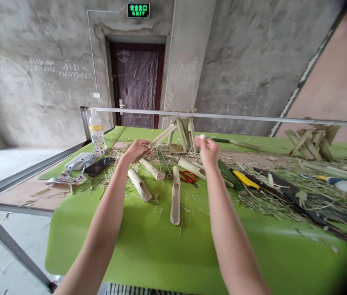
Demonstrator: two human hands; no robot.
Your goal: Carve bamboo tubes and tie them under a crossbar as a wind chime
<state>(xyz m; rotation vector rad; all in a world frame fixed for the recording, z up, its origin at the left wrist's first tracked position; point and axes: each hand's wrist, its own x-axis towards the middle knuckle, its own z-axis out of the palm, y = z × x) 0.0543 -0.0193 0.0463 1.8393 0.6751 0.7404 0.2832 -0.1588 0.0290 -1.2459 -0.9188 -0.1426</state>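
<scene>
My left hand (139,150) is closed around the lower end of a long, pale split bamboo piece (162,136), which slants up to the right. Raised to the right of it, my right hand (208,152) has its fingers pinched together. A small white spot (202,137) shows at those fingertips; I cannot tell what it is. Between my forearms lie cut bamboo tubes, among them a tube with a scooped-out end (176,203) and another open-cut tube (139,185). Red-handled scissors (188,177) rest beside them. Behind my hands, several bamboo tubes (182,133) hang from a stick.
A bottle (98,137), a phone (99,166) and a patterned strap (69,175) occupy the left. Bamboo shavings litter the green mat (149,254). To the right are a yellow-handled tool (245,179), dark blades and a bamboo bundle (312,143). A metal rail (238,116) spans the back.
</scene>
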